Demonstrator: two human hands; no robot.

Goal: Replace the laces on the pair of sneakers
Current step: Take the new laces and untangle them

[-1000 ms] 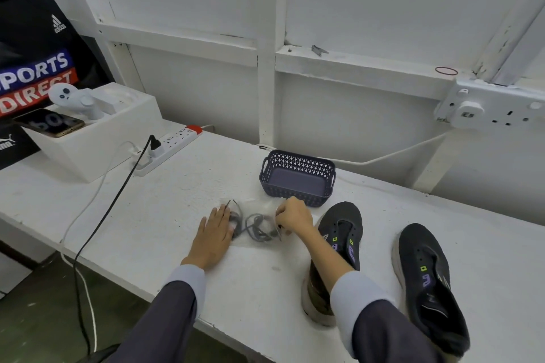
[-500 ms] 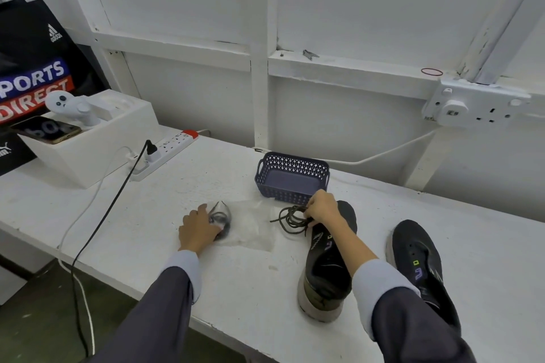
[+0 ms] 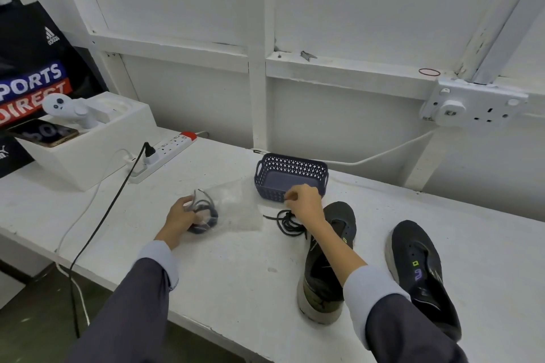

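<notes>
Head view: the black lace (image 3: 287, 222) lies in a loose heap on the white table (image 3: 236, 268), just off the toe of the sneaker (image 3: 330, 259) under your right forearm. Your right hand (image 3: 303, 203) pinches one end of it before the blue basket (image 3: 290, 168). Your left hand (image 3: 181, 216) grips a coil of grey laces (image 3: 205, 214) on a clear bag (image 3: 239, 206); the second sneaker (image 3: 418, 268) sits further right

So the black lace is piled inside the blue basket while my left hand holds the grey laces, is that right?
Not quite. The head view shows the black lace piled on the table in front of the blue basket, not inside it. The rest stands: the left hand holds the grey laces.
</notes>
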